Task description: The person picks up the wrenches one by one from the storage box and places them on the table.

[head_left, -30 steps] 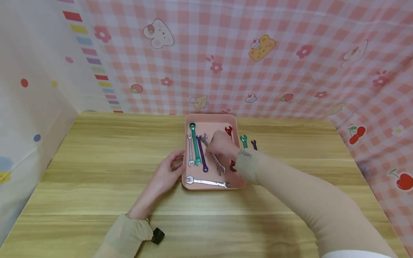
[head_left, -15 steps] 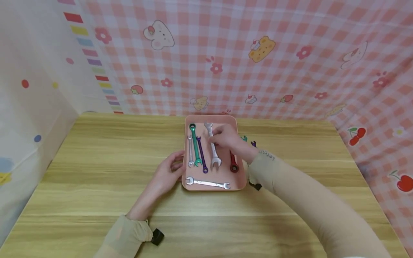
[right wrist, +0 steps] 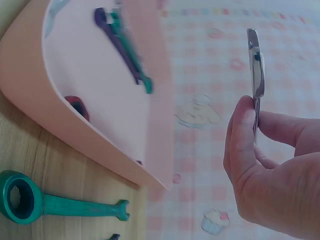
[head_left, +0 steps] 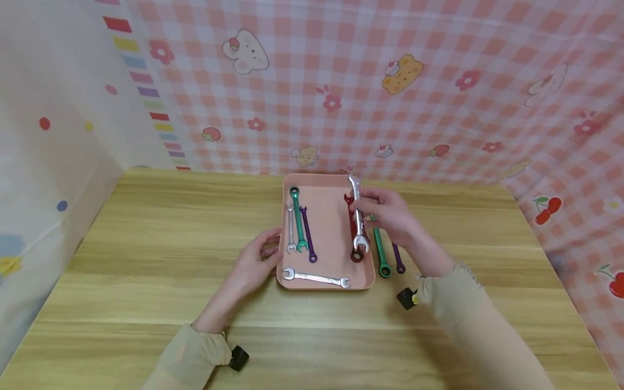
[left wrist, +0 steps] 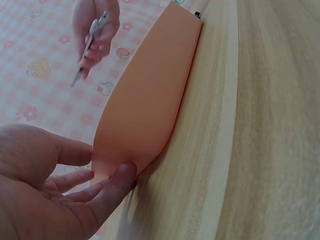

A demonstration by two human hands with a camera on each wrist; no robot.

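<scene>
In the head view my right hand (head_left: pixel 390 214) pinches a silver open-end wrench (head_left: pixel 358 211) between thumb and fingers, raised over the right rim of the pink tray (head_left: pixel 324 187). The right wrist view has this wrench edge-on. Below it a red wrench (head_left: pixel 357 255) lies partly hidden in the tray. My left hand (head_left: pixel 255 257) touches the tray's left side with extended fingers and thumb. Along that side inside the tray lie a small silver wrench (head_left: pixel 291 230), a green wrench (head_left: pixel 299 225) and a purple wrench (head_left: pixel 309 235). Another silver wrench (head_left: pixel 317 278) lies across the front.
Right of the tray, a second green wrench (head_left: pixel 381 249) and a second purple wrench (head_left: pixel 398 260) lie on the wooden table (head_left: pixel 312 336), partly hidden by my right hand. A checked pink cloth (head_left: pixel 292 81) hangs behind the table.
My right hand has lifted the silver wrench from the tray's middle and carried it rightward to above the red wrench. The left hand stays at the tray's side.
</scene>
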